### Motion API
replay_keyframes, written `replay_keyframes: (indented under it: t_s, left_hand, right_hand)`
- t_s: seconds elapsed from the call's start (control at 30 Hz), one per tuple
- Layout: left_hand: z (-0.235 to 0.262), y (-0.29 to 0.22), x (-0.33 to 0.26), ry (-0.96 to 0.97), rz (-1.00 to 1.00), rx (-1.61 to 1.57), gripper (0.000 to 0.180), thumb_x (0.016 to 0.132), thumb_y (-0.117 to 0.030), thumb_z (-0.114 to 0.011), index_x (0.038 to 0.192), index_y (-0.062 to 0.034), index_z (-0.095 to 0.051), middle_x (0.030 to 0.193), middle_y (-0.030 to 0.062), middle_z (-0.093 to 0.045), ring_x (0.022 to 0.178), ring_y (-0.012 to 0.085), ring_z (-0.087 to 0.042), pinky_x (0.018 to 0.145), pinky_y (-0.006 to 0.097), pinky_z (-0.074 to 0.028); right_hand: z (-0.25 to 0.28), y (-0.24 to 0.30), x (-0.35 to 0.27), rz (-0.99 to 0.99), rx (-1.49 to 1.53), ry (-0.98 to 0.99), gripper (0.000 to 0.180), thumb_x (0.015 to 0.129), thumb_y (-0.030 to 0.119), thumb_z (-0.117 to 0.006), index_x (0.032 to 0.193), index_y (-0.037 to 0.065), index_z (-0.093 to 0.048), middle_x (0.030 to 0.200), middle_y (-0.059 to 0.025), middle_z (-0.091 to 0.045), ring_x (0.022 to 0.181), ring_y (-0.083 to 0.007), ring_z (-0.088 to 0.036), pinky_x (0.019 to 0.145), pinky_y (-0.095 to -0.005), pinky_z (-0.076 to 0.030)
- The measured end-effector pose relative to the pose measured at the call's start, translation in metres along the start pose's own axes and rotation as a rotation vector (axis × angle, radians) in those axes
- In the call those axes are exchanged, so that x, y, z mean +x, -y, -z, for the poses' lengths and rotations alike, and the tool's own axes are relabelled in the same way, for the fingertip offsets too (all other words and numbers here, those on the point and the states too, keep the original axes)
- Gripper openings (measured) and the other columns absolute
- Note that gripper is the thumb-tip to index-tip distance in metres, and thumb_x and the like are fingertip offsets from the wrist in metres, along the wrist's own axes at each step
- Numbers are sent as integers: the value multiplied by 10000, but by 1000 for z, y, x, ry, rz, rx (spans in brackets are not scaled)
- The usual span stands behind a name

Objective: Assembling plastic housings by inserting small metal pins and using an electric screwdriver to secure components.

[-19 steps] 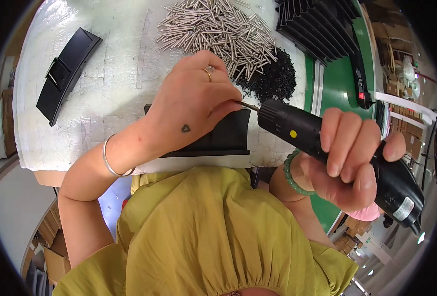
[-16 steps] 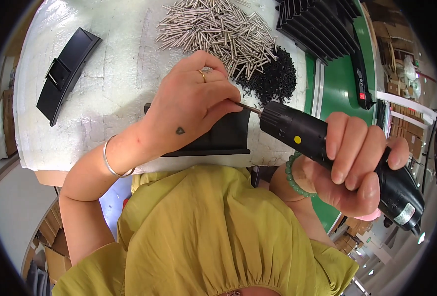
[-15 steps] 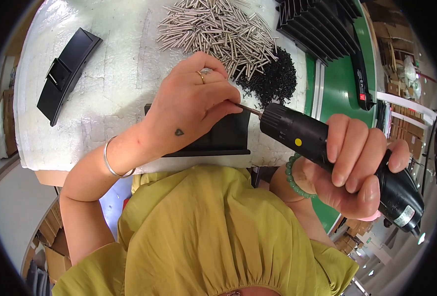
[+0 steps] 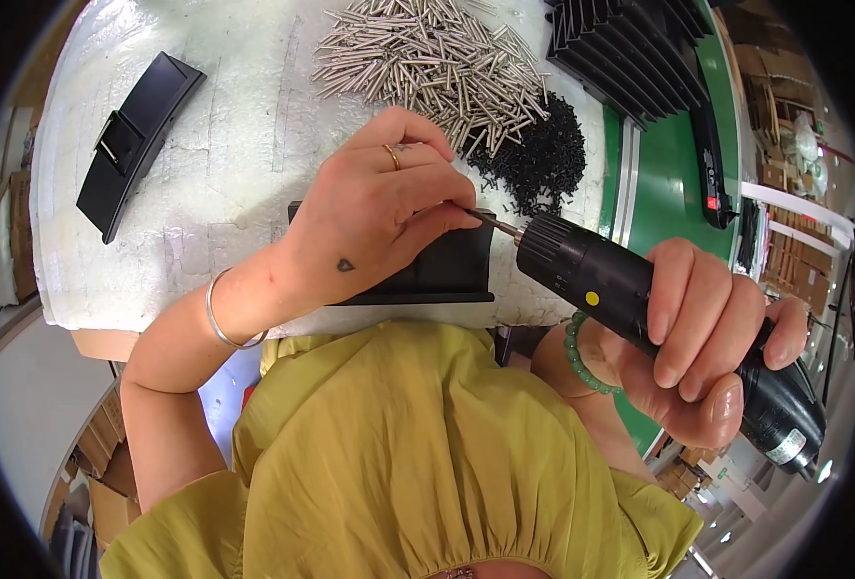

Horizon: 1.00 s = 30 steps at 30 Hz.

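My right hand point(image 4: 703, 338) wraps round a black electric screwdriver point(image 4: 582, 275) with a yellow dot, its bit pointing left. The fingertips of my left hand point(image 4: 379, 207) are pinched at the tip of the bit, on a thin dark piece that looks like a small black screw point(image 4: 482, 216); the fingers mostly hide it. Under my left hand lies a black panel point(image 4: 447, 273) at the table's near edge, partly covered by the hand. Just beyond the bit is a heap of small black screws point(image 4: 543, 159), touching a larger pile of silver metal pins point(image 4: 427, 63).
A foam-covered table point(image 4: 234, 125) bears all this. At the left lies a curved black part point(image 4: 138, 145) with a raised bracket. Several black ribbed parts point(image 4: 625, 58) stand stacked at the far right, beside a green surface point(image 4: 674, 169) and a long black piece point(image 4: 712, 159).
The screwdriver and my right hand have shifted slightly right and down. My left fingertips have moved a little with the bit, still pinched at its tip.
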<state>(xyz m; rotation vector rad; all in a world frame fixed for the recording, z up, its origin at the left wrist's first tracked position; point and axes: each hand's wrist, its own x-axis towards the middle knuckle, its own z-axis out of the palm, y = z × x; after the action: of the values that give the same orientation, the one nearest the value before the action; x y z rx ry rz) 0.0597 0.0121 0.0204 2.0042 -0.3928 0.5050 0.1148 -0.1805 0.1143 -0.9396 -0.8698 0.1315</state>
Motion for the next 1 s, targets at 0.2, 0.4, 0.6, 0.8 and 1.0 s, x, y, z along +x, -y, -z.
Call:
replay_keyframes:
  t_s: [0.2,0.4,0.6,0.8,1.0]
  left_hand:
    - [-2,2,-5,57,-60,-23,167,698,-68,-762,827,-69,-657,732,38,-614,870,233,-582,699,334,-498]
    - [4,-1,-10,115,81,-58,214,669,-32,-776,863,-55,-690,783,65,-652,869,247,-605,730,329,-499]
    - [9,23,14,140,215,378,166,712,-173,-770,792,-64,-674,726,54,-634,757,243,-597,667,350,-491]
    - [-13,36,13,197,257,476,144,730,-193,-711,707,-70,-642,694,91,-633,743,302,-628,618,422,-502]
    - [-3,30,7,218,404,430,112,749,-165,-670,729,-58,-647,730,118,-640,761,317,-627,634,428,-506]
  right_hand:
    - [4,-3,0,6,1,70,314,739,72,-636,1002,127,-473,586,73,-537,493,-41,-515,572,-191,-434]
    - [0,-7,-5,-10,-32,163,318,791,90,-670,1008,158,-448,578,80,-530,460,-30,-493,526,-183,-414]
    - [7,0,-7,-57,-199,83,299,799,81,-570,1051,139,-419,602,51,-451,506,-69,-440,584,-254,-381]
    - [8,0,-6,-63,-203,70,291,786,82,-535,1049,128,-421,608,41,-434,509,-81,-425,601,-281,-376]
    - [10,-3,-9,-64,-171,35,289,782,76,-537,1044,129,-428,611,43,-439,514,-81,-426,606,-280,-377]
